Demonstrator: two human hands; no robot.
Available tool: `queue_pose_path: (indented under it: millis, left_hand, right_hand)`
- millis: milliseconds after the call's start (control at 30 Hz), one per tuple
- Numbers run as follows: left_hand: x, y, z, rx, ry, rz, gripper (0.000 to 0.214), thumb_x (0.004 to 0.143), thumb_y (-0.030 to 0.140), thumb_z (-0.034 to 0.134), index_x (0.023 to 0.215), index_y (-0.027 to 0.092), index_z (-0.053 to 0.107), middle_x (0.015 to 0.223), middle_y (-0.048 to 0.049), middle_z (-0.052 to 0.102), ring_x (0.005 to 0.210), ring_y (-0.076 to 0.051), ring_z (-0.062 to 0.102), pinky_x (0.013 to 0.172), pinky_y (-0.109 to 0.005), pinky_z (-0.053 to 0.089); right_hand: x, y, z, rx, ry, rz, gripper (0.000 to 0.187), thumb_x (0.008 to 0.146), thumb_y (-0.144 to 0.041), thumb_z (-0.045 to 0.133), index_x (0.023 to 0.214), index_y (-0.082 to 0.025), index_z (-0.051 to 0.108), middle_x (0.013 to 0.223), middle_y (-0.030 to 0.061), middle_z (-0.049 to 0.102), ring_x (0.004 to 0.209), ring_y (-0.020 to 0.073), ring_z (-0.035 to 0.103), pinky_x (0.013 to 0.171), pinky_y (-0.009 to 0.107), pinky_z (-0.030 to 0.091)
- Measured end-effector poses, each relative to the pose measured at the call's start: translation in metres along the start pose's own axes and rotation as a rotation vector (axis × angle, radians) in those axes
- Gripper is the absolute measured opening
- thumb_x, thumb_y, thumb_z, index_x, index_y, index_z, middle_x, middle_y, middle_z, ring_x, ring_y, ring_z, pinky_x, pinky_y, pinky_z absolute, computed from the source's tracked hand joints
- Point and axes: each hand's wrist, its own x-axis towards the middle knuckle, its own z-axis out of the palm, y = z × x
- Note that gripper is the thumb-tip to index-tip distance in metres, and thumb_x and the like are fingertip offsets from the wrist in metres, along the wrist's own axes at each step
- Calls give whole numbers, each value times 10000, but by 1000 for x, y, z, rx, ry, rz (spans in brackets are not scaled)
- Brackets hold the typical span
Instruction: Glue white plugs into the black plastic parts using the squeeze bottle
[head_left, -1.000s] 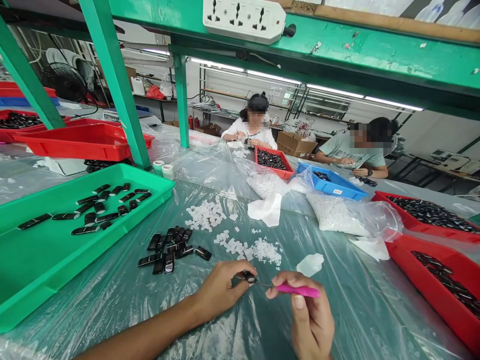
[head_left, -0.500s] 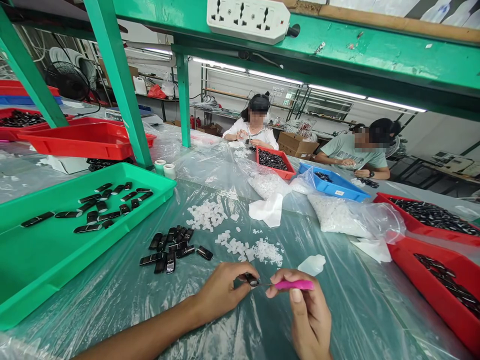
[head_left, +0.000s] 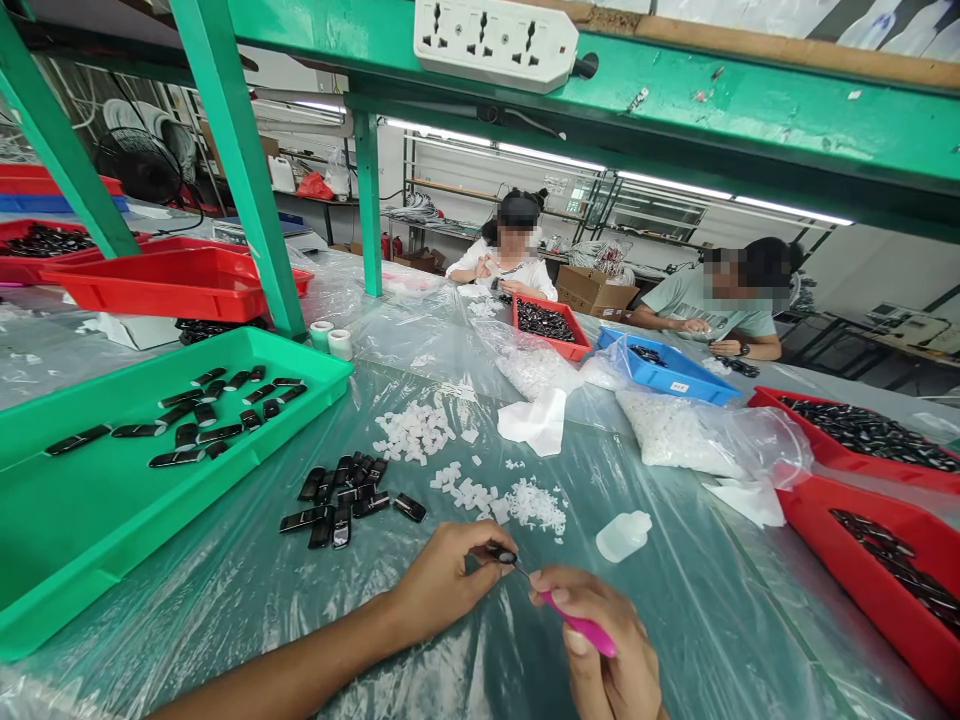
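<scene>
Between the thumb and fingers of my left hand (head_left: 450, 575) is a small black glossy casing (head_left: 504, 555), its open end turned to the right. My right hand (head_left: 604, 630) grips a pink-handled tool (head_left: 581, 625) with a thin metal shaft. The shaft's tip meets the open end of the casing; whether it is inside I cannot tell. Left of my hands lies a pile of similar black casings (head_left: 341, 530). Just beyond are heaps of small white pieces (head_left: 412, 432) and tinier white bits (head_left: 534, 505). A translucent small bottle (head_left: 624, 537) lies beyond my right hand.
A green tray (head_left: 67, 520) with several black casings stands at left. Red trays (head_left: 847, 570) of black parts line the right side. A bag of white pieces (head_left: 675, 435) and a blue tray (head_left: 697, 385) are farther back. Two people (head_left: 517, 250) sit across the table.
My right hand has lowered and tilted the pink-handled tool, so its handle now slopes down to the right. The tip has come to the casing. My left hand is nearly still.
</scene>
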Motion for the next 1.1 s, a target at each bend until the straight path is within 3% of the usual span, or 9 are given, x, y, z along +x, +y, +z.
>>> queue_pose_path:
  millis: [300, 467, 533, 600, 667, 733, 867, 1000, 1100]
  left_hand:
    - [1, -1, 0, -3, 4, 21, 164, 796, 139, 527, 890, 183, 654, 819, -35, 676, 736, -163, 619, 615, -204, 449]
    - [0, -1, 0, 45, -29, 37, 213, 797, 109, 493, 896, 203, 656, 846, -29, 678, 740, -158, 612, 529, -174, 403]
    - [-1, -2, 0, 55, -44, 22, 205, 812, 134, 492, 905, 213, 656, 863, -30, 676, 745, -161, 609, 487, -165, 377]
    - [-1, -2, 0, 55, -46, 9, 196, 818, 152, 499, 912, 219, 656, 878, -31, 672, 761, -165, 608, 501, -167, 390]
    - [0, -2, -1, 39, -20, -6, 170, 819, 171, 521, 911, 216, 656, 873, -33, 666, 766, -168, 605, 562, -183, 427]
    - [2, -2, -2, -17, 32, -21, 131, 826, 202, 536, 895, 195, 647, 854, -38, 652, 748, -168, 604, 624, -208, 455]
    - [7, -3, -7, -222, 171, -67, 154, 840, 291, 547, 892, 156, 598, 853, -47, 614, 684, -165, 607, 653, -250, 492]
    - [12, -6, -14, -306, 264, -93, 198, 827, 327, 577, 929, 157, 577, 877, -42, 598, 666, -154, 600, 659, -257, 492]
    - [13, -7, -15, -330, 272, -90, 200, 822, 329, 584, 922, 156, 576, 853, -33, 585, 672, -149, 588, 650, -246, 489]
  right_hand:
    - [-2, -2, 3, 45, 60, 66, 225, 895, -177, 401, 1080, -240, 515, 920, 83, 646, 794, 212, 646, 641, 370, 521]
    - [3, -7, 9, 282, 304, 165, 196, 915, -199, 387, 1048, -233, 527, 879, 67, 616, 770, 204, 636, 596, 360, 536]
    - [4, -6, 6, 253, 426, 207, 177, 908, -196, 406, 1022, -230, 537, 878, 59, 604, 782, 199, 627, 595, 338, 532]
    - [6, -2, 1, 93, 442, 295, 142, 894, -212, 448, 989, -230, 552, 861, 48, 603, 734, 180, 614, 598, 310, 512]
    - [9, 6, -5, -144, 294, 430, 139, 874, -265, 495, 991, -237, 566, 816, 37, 610, 629, 156, 582, 526, 266, 471]
    - [12, 15, -9, -372, 39, 539, 173, 859, -332, 512, 995, -251, 581, 731, 20, 608, 531, 149, 543, 443, 247, 410]
    - [11, 31, -10, -738, -324, 561, 130, 840, -328, 515, 853, -252, 620, 598, 13, 588, 487, 193, 555, 450, 290, 389]
    - [-1, 44, -12, -923, -438, 487, 113, 756, -260, 619, 646, -235, 611, 504, 26, 583, 547, 255, 587, 557, 382, 420]
    - [-3, 47, -13, -936, -403, 468, 254, 747, -337, 642, 535, -234, 548, 482, 22, 570, 550, 254, 574, 594, 419, 415]
